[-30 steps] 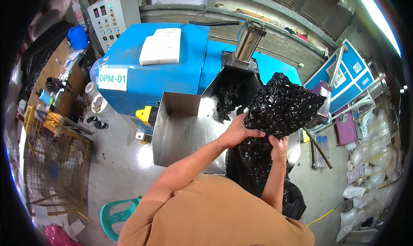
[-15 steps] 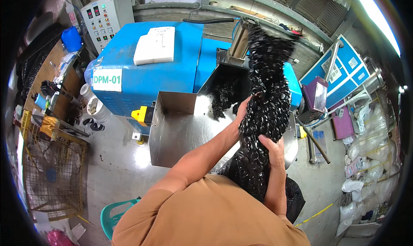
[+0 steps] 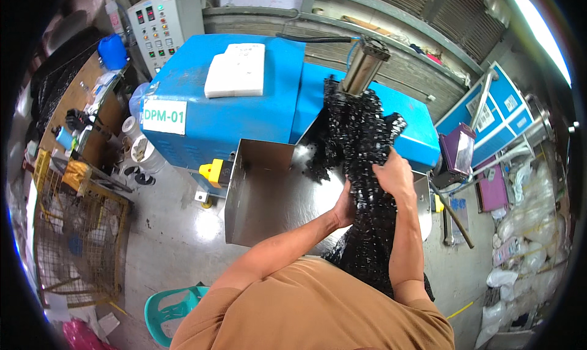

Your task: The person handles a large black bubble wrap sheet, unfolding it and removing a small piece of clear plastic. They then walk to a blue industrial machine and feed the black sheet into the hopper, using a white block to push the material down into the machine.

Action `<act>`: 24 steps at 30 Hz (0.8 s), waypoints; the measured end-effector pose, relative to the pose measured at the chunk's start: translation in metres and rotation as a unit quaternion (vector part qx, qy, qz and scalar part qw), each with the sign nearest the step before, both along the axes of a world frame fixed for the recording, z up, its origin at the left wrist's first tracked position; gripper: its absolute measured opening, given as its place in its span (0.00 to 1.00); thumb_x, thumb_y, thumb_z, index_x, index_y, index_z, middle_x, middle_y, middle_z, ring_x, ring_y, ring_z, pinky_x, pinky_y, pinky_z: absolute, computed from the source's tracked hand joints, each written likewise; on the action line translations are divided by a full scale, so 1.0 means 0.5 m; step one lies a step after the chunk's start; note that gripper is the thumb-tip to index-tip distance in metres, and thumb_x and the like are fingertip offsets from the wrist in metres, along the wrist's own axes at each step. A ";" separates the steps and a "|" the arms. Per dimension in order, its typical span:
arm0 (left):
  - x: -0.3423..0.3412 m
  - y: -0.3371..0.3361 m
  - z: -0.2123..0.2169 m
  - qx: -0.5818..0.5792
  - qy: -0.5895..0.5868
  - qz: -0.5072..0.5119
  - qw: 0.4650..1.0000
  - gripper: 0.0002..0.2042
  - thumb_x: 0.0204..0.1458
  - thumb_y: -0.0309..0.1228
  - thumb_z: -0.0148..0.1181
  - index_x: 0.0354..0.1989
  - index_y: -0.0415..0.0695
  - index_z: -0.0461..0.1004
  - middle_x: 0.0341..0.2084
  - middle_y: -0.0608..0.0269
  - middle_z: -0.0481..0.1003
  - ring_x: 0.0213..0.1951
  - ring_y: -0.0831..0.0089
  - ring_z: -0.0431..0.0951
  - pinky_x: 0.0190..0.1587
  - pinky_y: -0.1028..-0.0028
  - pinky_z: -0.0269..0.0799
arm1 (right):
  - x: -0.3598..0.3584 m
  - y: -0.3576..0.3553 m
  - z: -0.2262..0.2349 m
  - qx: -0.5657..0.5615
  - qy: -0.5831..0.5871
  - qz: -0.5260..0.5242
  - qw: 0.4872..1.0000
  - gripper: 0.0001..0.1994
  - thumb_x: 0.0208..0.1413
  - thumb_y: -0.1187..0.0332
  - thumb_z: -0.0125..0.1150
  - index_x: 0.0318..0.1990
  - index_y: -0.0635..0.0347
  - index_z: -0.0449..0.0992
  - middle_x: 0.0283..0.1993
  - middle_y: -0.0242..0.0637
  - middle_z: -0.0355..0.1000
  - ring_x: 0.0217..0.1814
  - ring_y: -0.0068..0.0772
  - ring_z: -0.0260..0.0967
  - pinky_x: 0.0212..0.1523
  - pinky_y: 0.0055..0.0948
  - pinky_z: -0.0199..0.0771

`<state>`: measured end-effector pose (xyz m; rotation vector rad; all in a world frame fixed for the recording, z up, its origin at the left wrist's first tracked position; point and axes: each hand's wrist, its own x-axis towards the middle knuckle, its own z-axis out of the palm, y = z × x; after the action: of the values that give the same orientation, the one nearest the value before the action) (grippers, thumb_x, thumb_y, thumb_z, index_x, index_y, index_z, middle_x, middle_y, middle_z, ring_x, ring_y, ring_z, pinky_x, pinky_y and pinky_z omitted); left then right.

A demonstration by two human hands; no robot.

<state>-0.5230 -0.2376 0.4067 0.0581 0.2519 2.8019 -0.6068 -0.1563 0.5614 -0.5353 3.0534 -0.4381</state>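
A long bunched strip of glossy black plastic film (image 3: 370, 182) runs up from beside my body into the metal feed tray (image 3: 257, 197) of a blue machine. Its far end lies under the metal cylinder (image 3: 364, 71) at the tray's back. My left hand (image 3: 346, 207) is closed around the left side of the bunch, its fingertips hidden behind the film. Farther up, my right hand (image 3: 394, 174) grips the right edge, fingers curled into the folds. More black scraps (image 3: 323, 163) lie in the tray, left of the bunch.
The blue machine (image 3: 238, 114) carries a white stack of sheets (image 3: 235, 74). A yellow switch box (image 3: 212, 172) juts out at the tray's left. A control panel (image 3: 158, 32) stands behind. Nearby are a green chair (image 3: 162, 316), a wire cage (image 3: 82, 240) and clear plastic bags (image 3: 529, 221).
The film's far end has dropped from the air onto the back of the tray beneath the cylinder. My right hand has moved farther up the bunch; my left hand is now lower.
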 end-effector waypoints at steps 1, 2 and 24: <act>0.019 -0.008 0.041 -0.038 0.021 -0.029 0.999 0.53 0.53 0.81 0.29 0.75 0.49 0.59 0.70 0.58 0.66 0.70 0.59 0.67 0.72 0.52 0.61 | -0.008 0.010 0.011 0.010 -0.007 -0.013 1.000 0.36 0.53 0.59 0.68 0.68 0.69 0.67 0.51 0.61 0.79 0.56 0.61 0.76 0.59 0.51 0.75; 0.027 -0.005 0.061 -0.077 0.035 -0.030 0.996 0.51 0.54 0.80 0.31 0.73 0.50 0.63 0.69 0.61 0.68 0.69 0.62 0.67 0.71 0.55 0.61 | -0.010 0.022 0.025 0.001 0.002 -0.017 1.000 0.38 0.52 0.59 0.69 0.69 0.67 0.66 0.51 0.60 0.79 0.57 0.61 0.76 0.60 0.51 0.75; -0.003 -0.182 -0.122 -0.205 -0.208 0.185 0.938 0.17 0.59 0.38 0.65 0.52 0.42 0.77 0.43 0.58 0.82 0.44 0.63 0.83 0.52 0.60 0.78 | -0.180 -0.324 -0.310 0.048 -0.098 0.120 0.987 0.21 0.56 0.66 0.56 0.56 0.67 0.72 0.49 0.60 0.80 0.55 0.58 0.79 0.56 0.48 0.79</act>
<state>-0.5247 -0.3285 0.3457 -0.7403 0.8013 2.9597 -0.6968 -0.3185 0.4062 -0.7924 2.7600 -0.3128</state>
